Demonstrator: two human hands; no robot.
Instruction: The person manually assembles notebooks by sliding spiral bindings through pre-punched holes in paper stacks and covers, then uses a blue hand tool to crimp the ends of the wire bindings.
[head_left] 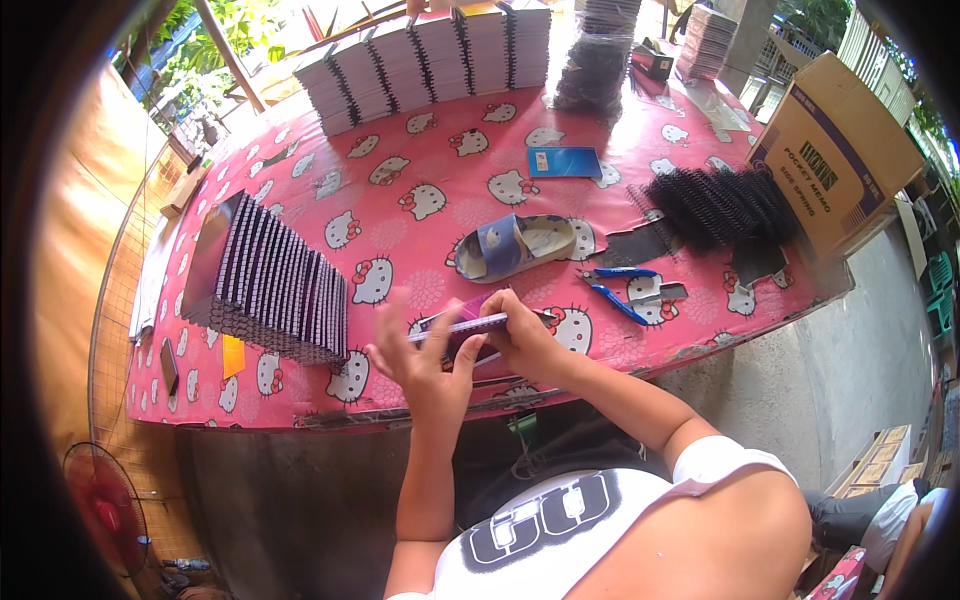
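A small pocket notebook with a purple cover is held up edge-on above the near side of the table, in front of my body. My right hand pinches its right end between thumb and fingers. At its left end, my left hand has its fingers spread and slightly blurred, with the thumb close against the notebook's near side. Part of the purple cover shows behind the hands. Just beyond them lies a blue slide sandal. To their right rest blue-handled cutting pliers.
Stacked notebooks stand at left beside a yellow card. Black spiral coils lie near a cardboard box at right. A blue booklet lies farther back. Bound stacks line the pink table's far edge. A fan stands lower left.
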